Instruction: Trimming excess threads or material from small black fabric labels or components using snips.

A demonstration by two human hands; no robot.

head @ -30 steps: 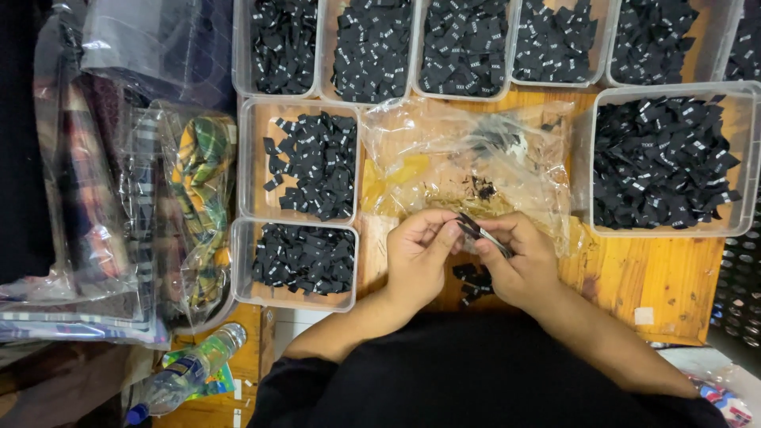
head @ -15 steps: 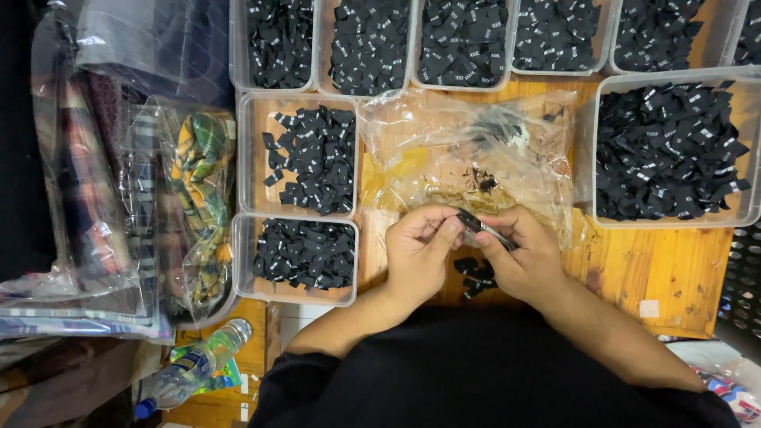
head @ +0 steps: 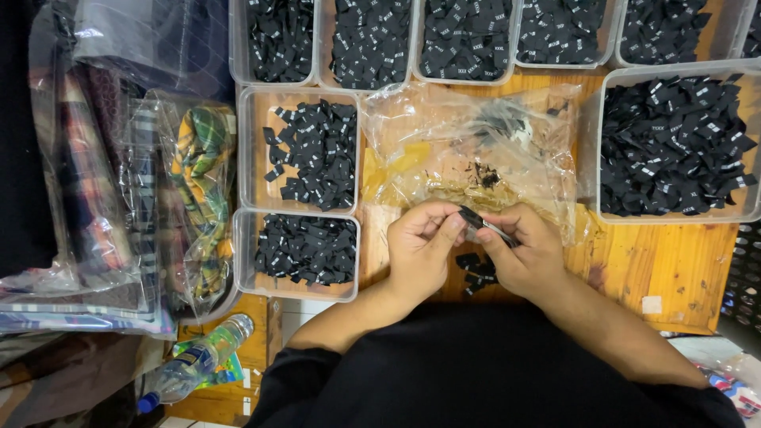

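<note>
A wooden table (head: 666, 261) carries clear plastic trays (head: 246, 166) filled with small black labels (head: 313, 154); a row of trays along the top edge is cut off by the frame, as is one large tray (head: 590, 143) at the right. Between them lies a crumpled clear bag (head: 468, 150). At the left, bagged plaid cloth (head: 198, 174) is stacked, and a water bottle (head: 194, 364) lies lower down. The left hand (head: 420, 254) and right hand (head: 523, 254) meet just above a few loose labels (head: 476, 273) on the wood. Both pinch one black label (head: 479, 222) between thumbs and fingertips, possibly folding it; the fingers hide most of it.
</note>
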